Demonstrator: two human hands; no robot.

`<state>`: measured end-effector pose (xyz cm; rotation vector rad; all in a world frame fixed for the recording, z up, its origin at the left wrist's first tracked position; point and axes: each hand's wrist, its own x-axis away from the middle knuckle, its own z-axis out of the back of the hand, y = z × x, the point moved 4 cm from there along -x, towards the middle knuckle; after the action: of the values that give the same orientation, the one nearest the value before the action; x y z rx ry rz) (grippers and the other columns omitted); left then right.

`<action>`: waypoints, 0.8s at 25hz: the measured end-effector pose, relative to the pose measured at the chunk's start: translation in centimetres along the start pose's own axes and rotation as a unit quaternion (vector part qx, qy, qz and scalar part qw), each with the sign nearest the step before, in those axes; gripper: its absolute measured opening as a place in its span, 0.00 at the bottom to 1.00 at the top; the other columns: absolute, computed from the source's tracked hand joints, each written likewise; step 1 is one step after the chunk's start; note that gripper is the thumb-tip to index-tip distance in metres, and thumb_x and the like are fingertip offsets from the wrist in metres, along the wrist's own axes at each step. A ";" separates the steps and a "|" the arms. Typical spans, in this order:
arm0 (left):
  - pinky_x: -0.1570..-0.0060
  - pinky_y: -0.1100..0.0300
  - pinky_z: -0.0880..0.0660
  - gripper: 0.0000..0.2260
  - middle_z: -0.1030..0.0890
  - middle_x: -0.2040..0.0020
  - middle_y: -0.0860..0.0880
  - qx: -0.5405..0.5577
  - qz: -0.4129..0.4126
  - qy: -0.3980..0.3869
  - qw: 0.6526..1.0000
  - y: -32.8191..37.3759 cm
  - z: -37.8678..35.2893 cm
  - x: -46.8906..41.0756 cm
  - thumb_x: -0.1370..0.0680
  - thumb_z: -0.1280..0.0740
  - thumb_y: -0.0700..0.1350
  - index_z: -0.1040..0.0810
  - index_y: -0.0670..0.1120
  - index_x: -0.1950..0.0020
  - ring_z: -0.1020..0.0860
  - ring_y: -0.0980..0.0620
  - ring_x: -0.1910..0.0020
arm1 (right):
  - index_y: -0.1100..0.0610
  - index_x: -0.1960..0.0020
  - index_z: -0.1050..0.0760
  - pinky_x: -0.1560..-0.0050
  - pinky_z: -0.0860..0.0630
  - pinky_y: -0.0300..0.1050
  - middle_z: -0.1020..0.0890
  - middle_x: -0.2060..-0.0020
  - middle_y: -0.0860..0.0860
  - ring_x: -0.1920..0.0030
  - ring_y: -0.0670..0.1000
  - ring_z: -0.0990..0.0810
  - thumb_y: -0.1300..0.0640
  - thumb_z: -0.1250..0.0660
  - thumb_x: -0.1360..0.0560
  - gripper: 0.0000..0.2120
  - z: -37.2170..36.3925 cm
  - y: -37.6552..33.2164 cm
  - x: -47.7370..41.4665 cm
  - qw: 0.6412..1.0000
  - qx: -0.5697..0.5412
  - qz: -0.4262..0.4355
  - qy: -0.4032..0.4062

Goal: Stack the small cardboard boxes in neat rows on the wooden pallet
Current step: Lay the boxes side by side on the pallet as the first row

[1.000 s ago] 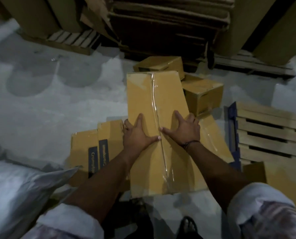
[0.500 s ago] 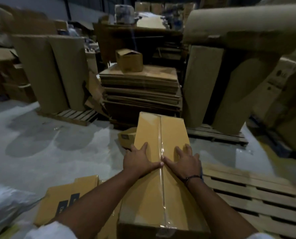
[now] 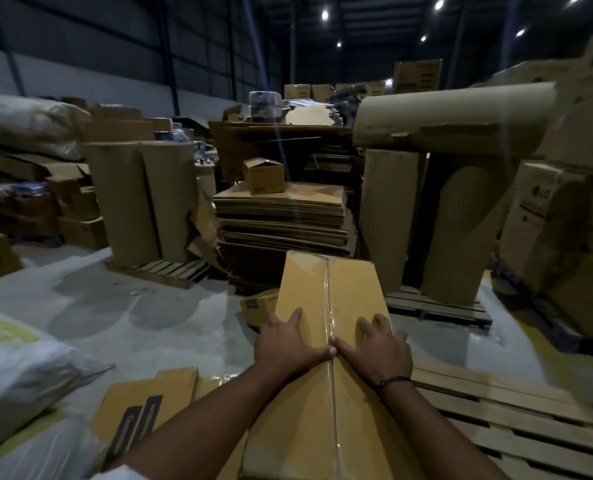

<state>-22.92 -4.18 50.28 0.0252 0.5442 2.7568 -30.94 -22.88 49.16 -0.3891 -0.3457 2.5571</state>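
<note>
Tan cardboard box (image 3: 322, 299), long and tape-sealed, lies just left of the slatted wooden pallet (image 3: 513, 420). Left hand (image 3: 288, 348) and right hand (image 3: 378, 351) press flat on its top, fingers (image 3: 295, 315) spread open, thumbs touching.

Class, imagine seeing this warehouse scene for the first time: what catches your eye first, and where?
Front and centre, a long tan taped cardboard box lies under the left hand and right hand, both flat on it. A wooden slatted pallet sits at lower right; a stack of flattened brown cardboard sheets rises behind.
</note>
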 end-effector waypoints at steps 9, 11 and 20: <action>0.33 0.44 0.30 0.54 0.43 0.21 0.40 0.012 0.026 -0.009 1.000 5.3 -0.6 18.8 0.39 0.36 0.81 0.48 0.60 0.18 0.36 0.36 0.26 | 0.41 0.28 0.33 0.41 0.25 0.52 0.36 0.24 0.48 0.32 0.59 0.32 0.18 0.47 0.34 0.42 6.0 7.8 14.9 0.999 0.015 0.031 -0.013; 0.33 0.44 0.31 0.55 0.44 0.21 0.40 0.016 0.028 -0.017 0.999 7.2 -1.5 22.1 0.39 0.36 0.81 0.48 0.59 0.18 0.37 0.37 0.25 | 0.41 0.28 0.33 0.41 0.26 0.52 0.36 0.24 0.48 0.32 0.59 0.32 0.19 0.47 0.33 0.41 7.3 10.3 17.3 0.999 0.014 0.034 -0.013; 0.32 0.45 0.31 0.56 0.44 0.21 0.40 0.014 0.015 -0.081 0.997 21.1 -9.7 33.1 0.40 0.36 0.82 0.49 0.60 0.18 0.37 0.36 0.25 | 0.41 0.29 0.32 0.39 0.27 0.50 0.35 0.25 0.49 0.32 0.59 0.31 0.20 0.47 0.31 0.39 12.8 28.0 26.2 0.998 0.056 -0.016 -0.038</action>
<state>-61.68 -15.49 47.63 0.2631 0.5412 2.7445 -69.65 -34.20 46.72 -0.2433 -0.2325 2.5513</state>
